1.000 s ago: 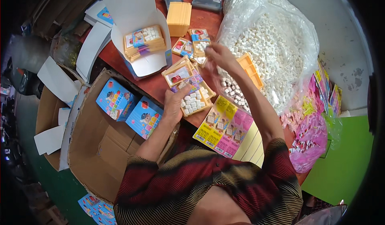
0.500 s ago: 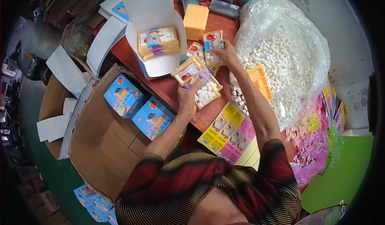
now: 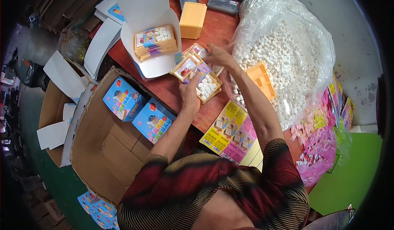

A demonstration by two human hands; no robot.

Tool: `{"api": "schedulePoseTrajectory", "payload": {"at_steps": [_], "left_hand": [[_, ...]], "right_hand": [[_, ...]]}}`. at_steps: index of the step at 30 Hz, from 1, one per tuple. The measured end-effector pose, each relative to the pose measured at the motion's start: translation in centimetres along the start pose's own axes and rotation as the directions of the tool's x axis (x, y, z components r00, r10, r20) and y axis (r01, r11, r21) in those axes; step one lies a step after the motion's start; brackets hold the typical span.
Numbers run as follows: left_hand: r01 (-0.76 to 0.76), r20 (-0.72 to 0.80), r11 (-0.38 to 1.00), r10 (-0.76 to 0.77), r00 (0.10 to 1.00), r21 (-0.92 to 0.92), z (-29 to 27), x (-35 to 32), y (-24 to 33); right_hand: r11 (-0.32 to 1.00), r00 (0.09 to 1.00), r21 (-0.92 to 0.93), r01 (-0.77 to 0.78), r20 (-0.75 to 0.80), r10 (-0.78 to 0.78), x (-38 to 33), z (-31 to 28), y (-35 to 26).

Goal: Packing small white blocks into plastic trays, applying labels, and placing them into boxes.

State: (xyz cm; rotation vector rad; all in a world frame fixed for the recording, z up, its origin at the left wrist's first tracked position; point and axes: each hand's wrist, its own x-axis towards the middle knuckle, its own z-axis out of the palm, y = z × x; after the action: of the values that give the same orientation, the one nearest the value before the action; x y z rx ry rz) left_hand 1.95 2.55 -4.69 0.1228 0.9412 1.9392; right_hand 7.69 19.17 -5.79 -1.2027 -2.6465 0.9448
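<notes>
My left hand (image 3: 190, 93) is closed round a stack of small orange plastic trays (image 3: 207, 86), its thumb on top. The top tray has white cube-shaped candies, a clear window with a red picture, and a purple printed band. Just beyond it, my right hand (image 3: 219, 57) reaches over more filled trays (image 3: 196, 49) on the table, its fingers apart and partly hiding them. An upright white carton (image 3: 158, 69) with a raised lid holds a pile of similar trays (image 3: 158, 51) with blue and purple bands.
A clear bag of white cubes (image 3: 287, 61) lies at right, an orange compartment tray (image 3: 261, 81) on it. Stacked orange trays (image 3: 193, 20) stand behind. Printed card sheets (image 3: 230, 133) lie near me. A brown cardboard box (image 3: 117, 158) at left holds blue printed cartons (image 3: 152, 121).
My right hand has let go of the blue-banded tray and moved a little left, over the trays on the table. My left hand still holds its stack. The whole view has shifted slightly.
</notes>
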Motion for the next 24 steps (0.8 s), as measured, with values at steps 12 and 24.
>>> {"api": "schedulePoseTrajectory", "payload": {"at_steps": [12, 24], "left_hand": [[0.066, 0.128, 0.998, -0.065, 0.99, -0.003, -0.2, -1.9, 1.3], [-0.477, 0.537, 0.856, 0.312, 0.784, 0.199, -0.2, -4.9, 2.8]], "right_hand": [[0.751, 0.987, 0.66, 0.004, 0.118, -0.109, -8.0, 0.0, -2.4], [0.28, 0.973, 0.953, 0.118, -0.056, -0.222, -14.9, 0.5, -6.8]]}}
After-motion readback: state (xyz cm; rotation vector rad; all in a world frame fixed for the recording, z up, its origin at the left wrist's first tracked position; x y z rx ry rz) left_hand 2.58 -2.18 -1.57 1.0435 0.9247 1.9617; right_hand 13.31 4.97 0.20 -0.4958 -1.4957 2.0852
